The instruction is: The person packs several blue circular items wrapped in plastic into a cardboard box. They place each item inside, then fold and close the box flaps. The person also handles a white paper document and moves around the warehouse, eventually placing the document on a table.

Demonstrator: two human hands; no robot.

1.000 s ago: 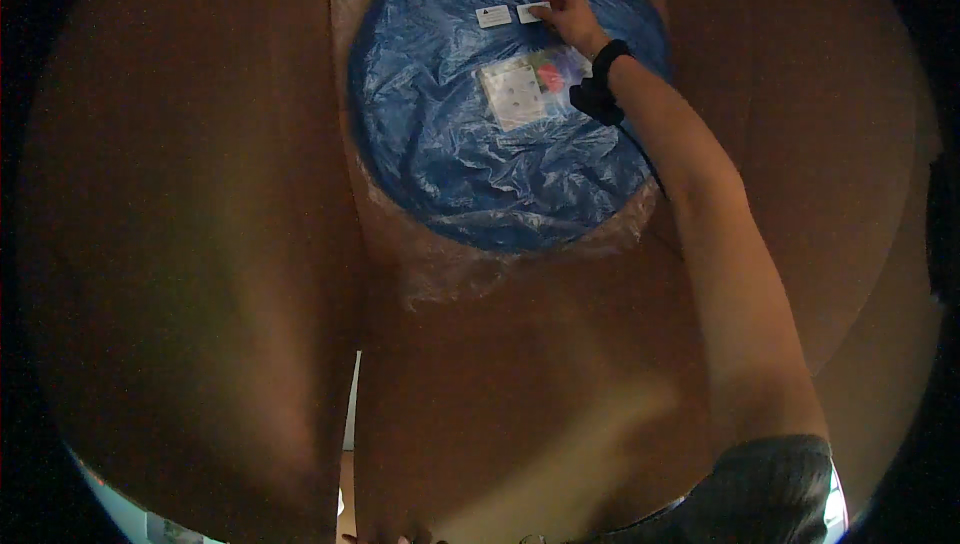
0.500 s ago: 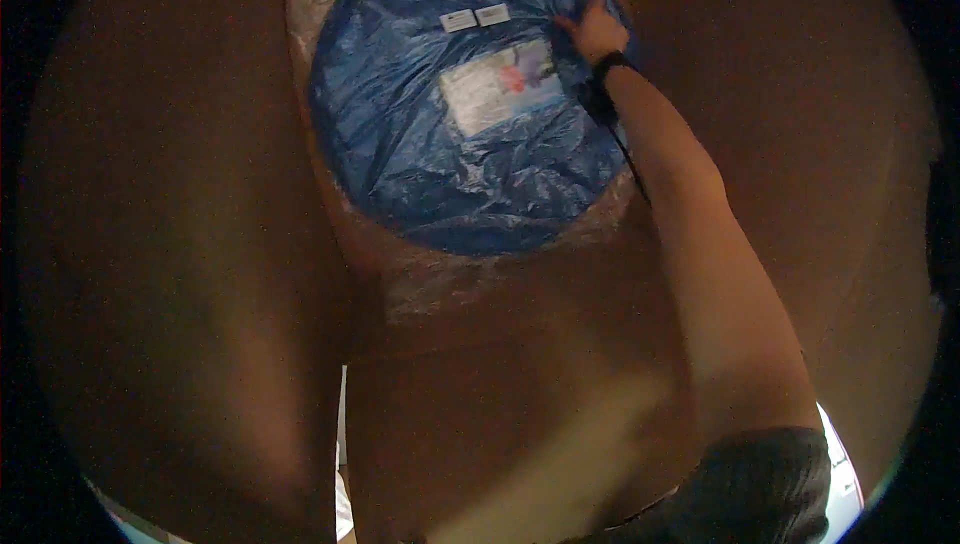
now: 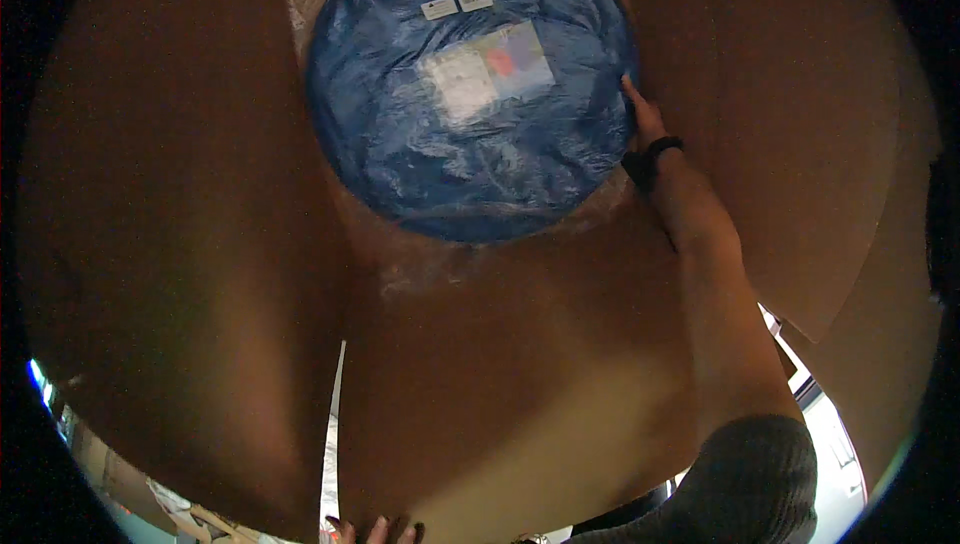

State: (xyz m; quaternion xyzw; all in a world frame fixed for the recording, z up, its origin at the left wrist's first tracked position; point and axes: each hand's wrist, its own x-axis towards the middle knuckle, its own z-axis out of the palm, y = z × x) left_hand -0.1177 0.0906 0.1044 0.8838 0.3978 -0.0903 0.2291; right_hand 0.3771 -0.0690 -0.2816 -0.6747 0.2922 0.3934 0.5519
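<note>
— Please, what is at the left?
— At the bottom, some fingers of the left hand (image 3: pixel 378 532) show at the edge of the brown cardboard (image 3: pixel 520 344). I cannot tell if they grip it.
— And in the middle?
— Higher up, a round blue packet (image 3: pixel 470 169) in clear plastic, with two white labels (image 3: pixel 475 0) and a printed sheet (image 3: pixel 465 89).
— At the right?
— The right hand (image 3: pixel 646 120) is at the packet's right rim; its grip I cannot tell.

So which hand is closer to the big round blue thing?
Your right hand. It's at the right edge of the round blue thing. Your left hand is farther away, with just some fingers showing at the cardboard's near edge.
</note>
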